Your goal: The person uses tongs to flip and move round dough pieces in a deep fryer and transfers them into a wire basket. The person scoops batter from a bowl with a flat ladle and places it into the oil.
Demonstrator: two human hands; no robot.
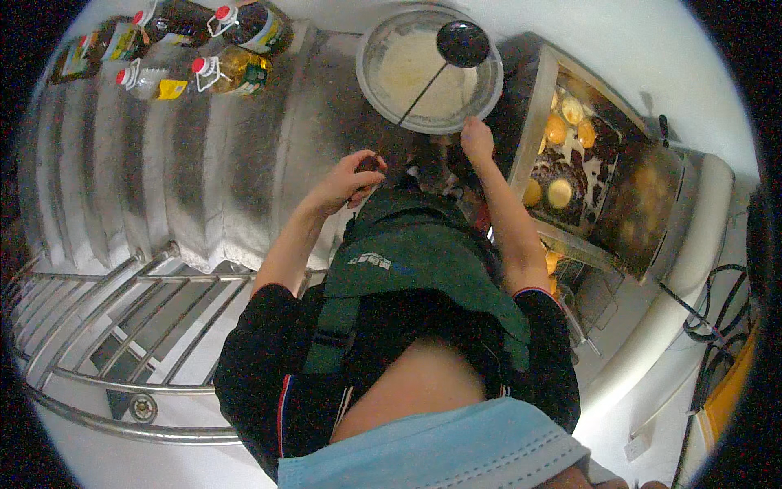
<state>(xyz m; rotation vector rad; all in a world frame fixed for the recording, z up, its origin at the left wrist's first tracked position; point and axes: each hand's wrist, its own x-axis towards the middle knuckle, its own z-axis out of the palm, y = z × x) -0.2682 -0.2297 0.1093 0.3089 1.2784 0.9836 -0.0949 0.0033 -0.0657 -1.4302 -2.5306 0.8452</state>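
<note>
My left hand (355,177) grips the dark handle of a long ladle (421,93). The ladle's dark round bowl (463,44) hangs over a large tub (368,91) holding a pale, thick mixture (409,70), perhaps batter. At the tub's near right rim is my right hand (477,142), its fingers curled on the edge. Right of the tub stands a deep fryer (526,131) of dark oil. Several round golden pieces (559,193) float there.
Several large oil bottles (232,70) with red caps stand at the back left on a ridged metal surface (183,159). A metal rack (177,330) lies below left. A wire basket (595,293) is beside the fryer. A pale pipe (684,269) and black cables (708,333) are at right.
</note>
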